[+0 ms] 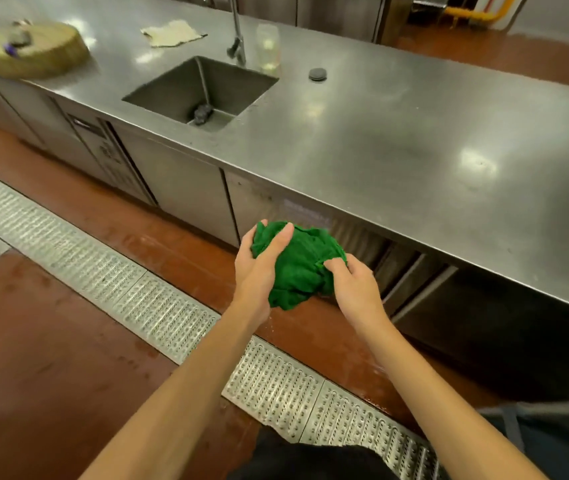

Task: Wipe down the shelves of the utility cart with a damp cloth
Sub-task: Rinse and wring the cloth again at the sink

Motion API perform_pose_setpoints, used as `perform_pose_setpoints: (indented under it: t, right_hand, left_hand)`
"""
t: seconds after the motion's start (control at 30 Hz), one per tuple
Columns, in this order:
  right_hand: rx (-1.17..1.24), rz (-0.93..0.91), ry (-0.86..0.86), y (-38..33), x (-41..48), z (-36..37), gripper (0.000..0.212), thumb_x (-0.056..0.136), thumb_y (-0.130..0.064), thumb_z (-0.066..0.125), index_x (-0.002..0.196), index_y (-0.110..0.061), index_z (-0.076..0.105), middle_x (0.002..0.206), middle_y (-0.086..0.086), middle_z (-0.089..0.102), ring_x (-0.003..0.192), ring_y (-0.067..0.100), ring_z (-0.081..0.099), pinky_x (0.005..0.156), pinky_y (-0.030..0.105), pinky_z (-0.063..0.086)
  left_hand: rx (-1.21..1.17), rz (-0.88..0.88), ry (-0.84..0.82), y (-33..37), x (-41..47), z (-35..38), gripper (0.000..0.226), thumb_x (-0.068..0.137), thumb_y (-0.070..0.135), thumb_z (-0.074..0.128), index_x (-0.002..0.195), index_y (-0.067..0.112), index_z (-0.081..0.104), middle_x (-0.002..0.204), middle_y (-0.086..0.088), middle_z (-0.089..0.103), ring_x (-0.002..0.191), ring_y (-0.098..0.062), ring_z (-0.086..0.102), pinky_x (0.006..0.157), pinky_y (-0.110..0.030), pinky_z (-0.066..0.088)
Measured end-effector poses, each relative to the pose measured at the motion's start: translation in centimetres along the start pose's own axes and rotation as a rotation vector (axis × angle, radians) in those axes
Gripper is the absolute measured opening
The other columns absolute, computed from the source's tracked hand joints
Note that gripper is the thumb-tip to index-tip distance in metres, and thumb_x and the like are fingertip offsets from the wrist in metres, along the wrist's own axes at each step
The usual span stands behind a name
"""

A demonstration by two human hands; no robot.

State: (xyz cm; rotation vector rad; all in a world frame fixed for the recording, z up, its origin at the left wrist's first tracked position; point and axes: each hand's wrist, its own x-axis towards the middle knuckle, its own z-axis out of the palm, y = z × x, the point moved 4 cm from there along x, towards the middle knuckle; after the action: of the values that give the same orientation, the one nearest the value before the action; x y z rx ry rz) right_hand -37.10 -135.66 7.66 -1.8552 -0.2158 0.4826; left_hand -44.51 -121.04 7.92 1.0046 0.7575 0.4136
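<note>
Holding a bunched dark-green cloth (298, 268) between both hands, in the air just in front of the long stainless-steel tabletop (414, 140) and above the red-brown floor (51, 358). Gripping its left side with the left hand (260, 265), fingers curled over the bundle. Pinching its right edge with the right hand (354, 284), fingers curled into the fabric. Looking down on a perforated metal drain grate (130, 292) set into the floor beneath the forearms. Facing a rectangular steel sink (172, 83) sunk into the tabletop, with a tall metal tap (238, 32) behind it and a dark lump (202, 114) at its bottom. Seeing, elsewhere on the tabletop, a round wooden chopping block (34, 53) at the far left, a flat beige rag (172, 33), a clear plastic jar (268, 46) just beside the tap, and a small black round cap (317, 74) right of the jar.
</note>
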Motion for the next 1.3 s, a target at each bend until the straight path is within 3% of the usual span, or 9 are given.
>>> perform_pose_setpoints:
  t: [0.2, 0.37, 0.5, 0.63, 0.8, 0.9, 0.97, 1.13, 1.3]
  right_hand:
    - [-0.121, 0.006, -0.130, -2.0, 4.3, 7.8, 0.037, 0.097, -0.028, 0.046, 0.133, -0.032, 0.049, 0.127, -0.009, 0.056, 0.107, 0.004, 0.056, 0.082, 0.024, 0.049]
    - [0.022, -0.155, -0.360, -6.5, 7.7, 13.9, 0.066, 0.084, -0.071, 0.051, 0.142, -0.040, 0.041, 0.137, -0.020, 0.047, 0.122, -0.009, 0.046, 0.097, 0.017, 0.042]
    - [0.248, -0.116, -0.499, -9.2, 13.1, 19.0, 0.093, 0.069, -0.074, 0.067, 0.147, -0.046, 0.025, 0.130, -0.030, 0.048, 0.111, -0.020, 0.051, 0.082, 0.007, 0.048]
    - [0.378, -0.054, -0.386, -11.9, 20.6, 23.0, 0.083, 0.062, -0.067, 0.079, 0.132, -0.035, 0.048, 0.116, -0.016, 0.067, 0.105, 0.002, 0.066, 0.089, 0.030, 0.056]
    - [0.453, 0.035, -0.289, -15.0, 29.9, 25.5, 0.057, 0.067, -0.062, 0.079, 0.114, -0.033, 0.062, 0.104, -0.009, 0.073, 0.094, 0.008, 0.071, 0.079, 0.032, 0.060]
    - [0.441, 0.025, -0.225, -16.5, 34.4, 26.5, 0.050, 0.071, -0.053, 0.077, 0.112, -0.028, 0.063, 0.103, -0.004, 0.073, 0.093, 0.011, 0.071, 0.081, 0.038, 0.060]
    - [0.437, 0.028, -0.175, -17.0, 36.9, 27.1, 0.044, 0.071, -0.051, 0.077, 0.107, -0.032, 0.062, 0.101, -0.007, 0.072, 0.092, 0.009, 0.070, 0.083, 0.041, 0.059]
    - [0.450, -0.022, -0.161, -19.3, 42.1, 29.7, 0.045, 0.073, -0.039, 0.077, 0.113, -0.023, 0.063, 0.104, -0.004, 0.072, 0.095, 0.011, 0.070, 0.086, 0.040, 0.059]
    - [0.400, -0.158, -0.135, -22.1, 45.1, 33.7, 0.040, 0.072, -0.040, 0.078, 0.108, -0.032, 0.062, 0.100, -0.011, 0.071, 0.091, 0.005, 0.069, 0.078, 0.030, 0.058]
  left_hand:
    - [0.033, 0.123, 0.066, 5.2, 5.1, -5.5, 0.062, 0.062, 0.039, 0.093, 0.118, 0.038, 0.066, 0.111, 0.000, 0.073, 0.094, -0.016, 0.075, 0.072, -0.035, 0.062]
    - [0.072, 0.207, 0.130, 8.9, 10.4, -7.7, 0.046, 0.076, 0.045, 0.083, 0.117, 0.031, 0.067, 0.104, 0.005, 0.074, 0.093, -0.012, 0.074, 0.071, -0.028, 0.060]
    - [0.033, 0.148, 0.154, 11.4, 16.0, -7.6, 0.034, 0.096, 0.048, 0.053, 0.118, 0.029, 0.069, 0.115, -0.001, 0.072, 0.105, -0.019, 0.071, 0.087, -0.041, 0.059]
    - [-0.071, 0.168, 0.076, 14.5, 22.4, -6.0, 0.037, 0.105, 0.040, 0.040, 0.108, 0.028, 0.075, 0.111, -0.005, 0.075, 0.106, -0.020, 0.071, 0.087, -0.036, 0.059]
    - [0.228, 0.242, 0.115, 18.9, 30.7, -5.8, 0.038, 0.104, 0.036, 0.045, 0.140, 0.027, 0.053, 0.134, 0.003, 0.063, 0.121, -0.011, 0.061, 0.104, -0.036, 0.050]
    - [0.339, 0.308, 0.174, 20.9, 34.7, -6.1, 0.028, 0.102, 0.028, 0.049, 0.128, 0.027, 0.060, 0.117, 0.012, 0.068, 0.105, 0.004, 0.065, 0.086, -0.017, 0.055]
    - [0.316, 0.250, 0.221, 21.7, 37.1, -6.6, 0.021, 0.101, 0.027, 0.052, 0.116, 0.028, 0.067, 0.112, 0.012, 0.070, 0.103, 0.006, 0.066, 0.083, -0.016, 0.054]
    - [0.065, -0.252, 0.131, 20.4, 42.0, -7.3, 0.055, 0.096, 0.062, 0.047, 0.137, 0.027, 0.055, 0.138, -0.008, 0.060, 0.128, -0.030, 0.056, 0.111, -0.059, 0.038]
    - [-0.485, -0.439, -0.099, 21.4, 45.4, -6.2, 0.080, 0.090, 0.077, 0.038, 0.139, 0.016, 0.055, 0.138, -0.018, 0.060, 0.123, -0.040, 0.059, 0.095, -0.059, 0.051]
